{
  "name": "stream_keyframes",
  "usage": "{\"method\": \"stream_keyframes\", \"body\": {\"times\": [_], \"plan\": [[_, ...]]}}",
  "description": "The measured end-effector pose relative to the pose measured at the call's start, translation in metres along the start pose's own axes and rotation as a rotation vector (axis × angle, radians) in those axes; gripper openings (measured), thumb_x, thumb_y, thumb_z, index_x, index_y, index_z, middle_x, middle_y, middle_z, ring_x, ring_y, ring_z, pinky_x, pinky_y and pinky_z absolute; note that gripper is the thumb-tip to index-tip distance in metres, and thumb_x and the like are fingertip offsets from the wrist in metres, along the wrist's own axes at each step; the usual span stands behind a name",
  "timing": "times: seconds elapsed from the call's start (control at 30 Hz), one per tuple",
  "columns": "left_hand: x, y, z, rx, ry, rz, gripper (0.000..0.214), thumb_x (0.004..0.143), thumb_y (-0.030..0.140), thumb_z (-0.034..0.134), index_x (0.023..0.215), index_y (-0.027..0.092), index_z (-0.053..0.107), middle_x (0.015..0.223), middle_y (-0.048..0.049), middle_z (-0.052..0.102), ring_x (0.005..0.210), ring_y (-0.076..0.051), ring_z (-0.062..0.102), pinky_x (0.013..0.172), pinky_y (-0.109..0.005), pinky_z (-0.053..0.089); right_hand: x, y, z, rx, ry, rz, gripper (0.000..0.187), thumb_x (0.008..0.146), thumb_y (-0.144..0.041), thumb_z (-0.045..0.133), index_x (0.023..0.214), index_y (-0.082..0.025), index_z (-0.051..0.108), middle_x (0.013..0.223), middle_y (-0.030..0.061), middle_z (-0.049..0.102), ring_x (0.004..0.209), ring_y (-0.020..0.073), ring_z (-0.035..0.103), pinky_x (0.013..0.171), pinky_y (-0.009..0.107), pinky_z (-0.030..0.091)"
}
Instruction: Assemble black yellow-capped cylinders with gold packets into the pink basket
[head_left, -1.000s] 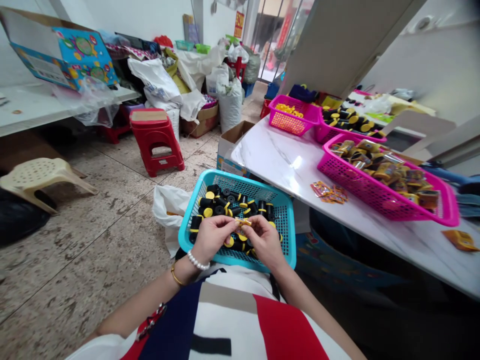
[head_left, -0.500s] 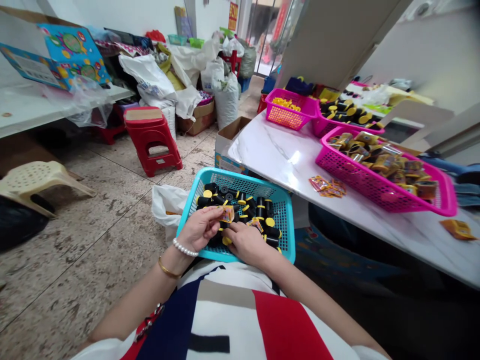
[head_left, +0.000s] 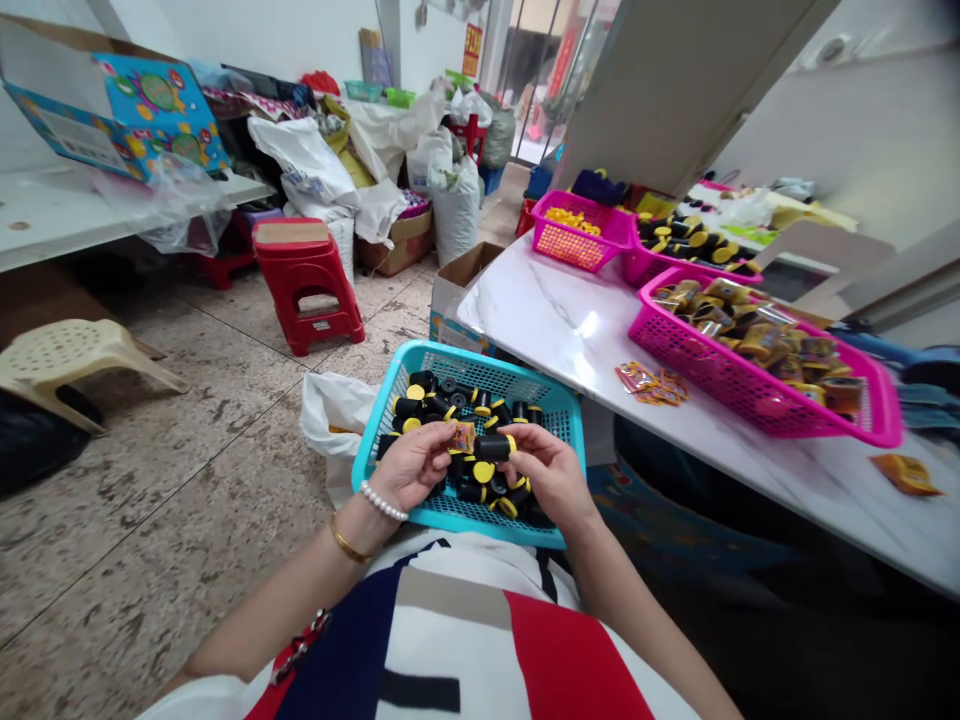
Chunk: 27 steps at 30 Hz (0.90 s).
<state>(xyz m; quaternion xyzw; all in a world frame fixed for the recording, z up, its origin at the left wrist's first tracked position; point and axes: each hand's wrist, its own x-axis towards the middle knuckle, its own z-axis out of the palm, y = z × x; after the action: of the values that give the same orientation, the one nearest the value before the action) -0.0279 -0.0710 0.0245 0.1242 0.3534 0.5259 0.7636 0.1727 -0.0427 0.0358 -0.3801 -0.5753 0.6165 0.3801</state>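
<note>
Lying crosswise, a black roller is pinched by the right hand, just beside a small sticker pinched by the left hand, above the blue basket.

No text legible anywhere. Red-and-yellow sign, top centre by doorway: characters too blurred to read. Colourful box, upper left: printing too small to read. Orange packets on white table, right of centre: print not readable.
</note>
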Motion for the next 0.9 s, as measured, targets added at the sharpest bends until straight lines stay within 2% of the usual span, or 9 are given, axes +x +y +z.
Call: {"method": "stream_keyframes", "body": {"times": [0.2,0.4,0.53,0.63,0.8,0.9], "plan": [[-0.001,-0.001,0.007,-0.012,0.005,-0.031,0.012,0.077,0.019,0.068,0.081,0.008,0.065,0.063,0.0034,0.052,0.036,0.002,0.033,0.027,-0.007,0.017,0.006,-0.007,0.011,-0.041,0.132,-0.019,0.025,0.076,-0.031,0.068,0.097,-0.018,0.065,0.082,0.0029,0.066,0.062,0.0121,0.057,0.058,0.025,0.05],[0.001,-0.003,0.007,0.022,0.054,0.002,0.014,0.077,0.021,0.068,0.081,0.008,0.065,0.061,0.0032,0.052,0.036,0.001,0.036,0.028,-0.008,0.019,0.0,-0.002,0.009,-0.23,0.104,-0.105,0.024,0.081,-0.029,0.065,0.102,-0.019,0.063,0.092,0.0062,0.068,0.082,0.018,0.065,0.075,0.03,0.054],[0.003,-0.004,0.008,0.0,0.1,-0.003,0.013,0.079,0.021,0.065,0.081,0.008,0.064,0.061,0.0015,0.055,0.037,0.0,0.04,0.028,-0.009,0.021,-0.006,-0.004,0.012,-0.278,0.126,-0.16,0.02,0.082,-0.026,0.063,0.1,-0.019,0.062,0.117,0.0111,0.064,0.1,0.0226,0.065,0.087,0.035,0.055],[0.002,-0.003,0.011,-0.012,0.111,-0.009,0.013,0.081,0.02,0.062,0.077,0.008,0.063,0.058,0.002,0.053,0.036,-0.001,0.038,0.028,-0.009,0.02,-0.008,-0.01,0.015,-0.294,0.107,-0.173,0.017,0.081,-0.026,0.062,0.097,-0.019,0.061,0.127,0.0133,0.06,0.104,0.0248,0.066,0.088,0.037,0.056],[-0.004,0.004,0.024,0.075,0.029,0.05,0.015,0.08,0.023,0.064,0.078,0.008,0.064,0.06,0.0016,0.054,0.036,0.0,0.036,0.029,-0.01,0.019,-0.009,-0.021,0.018,-0.357,0.173,-0.215,0.016,0.084,-0.031,0.06,0.096,-0.021,0.057,0.127,0.0145,0.061,0.097,0.0254,0.069,0.085,0.04,0.057],[-0.007,0.013,0.036,0.195,-0.022,0.102,0.017,0.079,0.026,0.066,0.08,0.009,0.065,0.06,0.0014,0.055,0.038,0.0,0.039,0.03,-0.01,0.018,-0.01,-0.027,0.018,-0.33,0.216,-0.261,0.017,0.085,-0.034,0.058,0.096,-0.021,0.053,0.129,0.0157,0.059,0.101,0.026,0.067,0.084,0.04,0.057]]}}
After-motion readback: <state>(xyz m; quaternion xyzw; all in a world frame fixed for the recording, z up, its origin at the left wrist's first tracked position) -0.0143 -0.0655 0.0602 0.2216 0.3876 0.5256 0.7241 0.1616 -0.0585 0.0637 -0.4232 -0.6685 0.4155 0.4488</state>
